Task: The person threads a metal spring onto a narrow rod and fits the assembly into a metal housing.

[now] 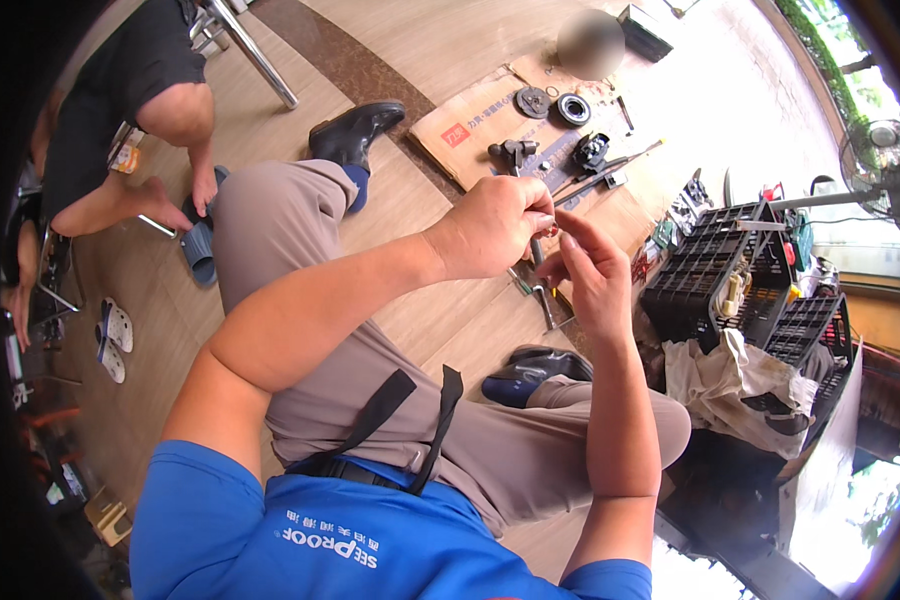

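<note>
"How did the hands stand?"

"The left hand [495, 228] looked closed, its grip apparently pinching a small piece [552, 231] too tiny to identify. The right hand [592, 280] met it at the fingertips, fingers loosely curled; whether that grip held anything, nobody could tell."

"What might have gone wrong?"

"A slip, probably, with so little to hold. The piece hung above the floor [425, 320], where it could have bounced away."

"And farther out?"

"On the cardboard [470, 165] lay a dark disc [532, 102] and a black ring [573, 110]; among such parts it could easily have been lost."
</note>
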A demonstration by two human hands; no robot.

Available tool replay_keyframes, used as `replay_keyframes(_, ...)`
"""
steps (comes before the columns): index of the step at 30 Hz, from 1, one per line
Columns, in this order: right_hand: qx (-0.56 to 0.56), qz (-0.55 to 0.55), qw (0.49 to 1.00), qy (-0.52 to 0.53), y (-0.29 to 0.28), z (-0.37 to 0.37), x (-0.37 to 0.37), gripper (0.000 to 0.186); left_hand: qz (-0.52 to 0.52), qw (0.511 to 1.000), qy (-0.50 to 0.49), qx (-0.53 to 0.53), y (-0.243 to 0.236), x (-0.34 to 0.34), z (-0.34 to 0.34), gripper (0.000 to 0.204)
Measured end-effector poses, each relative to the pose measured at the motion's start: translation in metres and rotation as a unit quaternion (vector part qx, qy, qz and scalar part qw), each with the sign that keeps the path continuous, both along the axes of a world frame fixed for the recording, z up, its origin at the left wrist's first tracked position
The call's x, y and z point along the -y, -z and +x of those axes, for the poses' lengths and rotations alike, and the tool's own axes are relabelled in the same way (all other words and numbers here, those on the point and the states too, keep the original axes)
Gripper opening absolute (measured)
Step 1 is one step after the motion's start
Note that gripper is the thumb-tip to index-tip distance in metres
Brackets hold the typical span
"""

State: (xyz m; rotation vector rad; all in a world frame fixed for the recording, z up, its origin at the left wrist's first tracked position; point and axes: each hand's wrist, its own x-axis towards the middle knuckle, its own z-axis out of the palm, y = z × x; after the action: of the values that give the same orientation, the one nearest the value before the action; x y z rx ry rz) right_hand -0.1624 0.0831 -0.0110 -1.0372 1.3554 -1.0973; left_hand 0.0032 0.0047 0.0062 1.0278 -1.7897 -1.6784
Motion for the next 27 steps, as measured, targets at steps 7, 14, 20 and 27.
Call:
replay_keyframes(7,0.128,-0.015,0.992,0.015,0.003,0.008,0.002,0.029,0.030,0.999,-0.013,-0.022,0.007,0.001,0.000,0.010)
replay_keyframes(14,0.095,-0.014,0.995,0.030,0.010,0.006,0.003,0.019,0.078,0.996,-0.020,-0.035,0.005,0.005,-0.001,0.011)
replay_keyframes(20,0.029,-0.043,0.997,0.065,0.010,0.013,-0.001,0.011,0.155,0.985,-0.024,-0.076,0.011,0.008,-0.001,0.011)
replay_keyframes(27,-0.054,-0.046,0.996,0.051,0.004,0.010,-0.003,0.009,0.119,0.991,-0.023,-0.047,0.012,0.005,-0.004,0.009)
